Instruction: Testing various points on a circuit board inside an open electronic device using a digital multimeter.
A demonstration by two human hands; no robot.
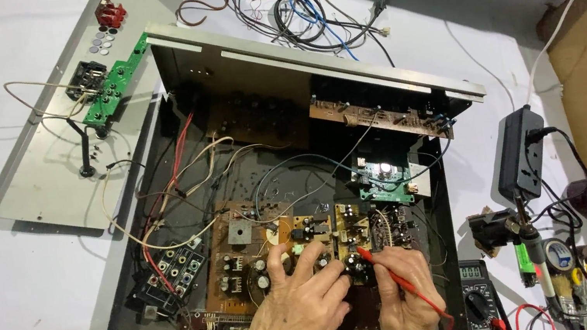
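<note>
Seen from the head view, an opened black metal amplifier chassis [435, 190] is laid on a white table covering [11, 312], with a brown circuit board crowded with capacitors [275, 246] inside it. The right hand [407, 300] is closed in a pen-like grip around a slim red multimeter probe [398, 278], whose tip is set against the board near a cluster of black capacitors. The left hand [296, 306] is rested on the same board with its fingers curled and pressed down among the components; whether anything is pinched between them cannot be told. A black digital multimeter [481, 308] is placed just beside the chassis.

A short could be caused if the probe tip slipped across neighbouring solder points, and the left fingers could be caught on bare leads. The exact contact point is hidden by the hands, the meter is cut off by the lower edge, and the tangled wires further back are hard to follow.
</note>
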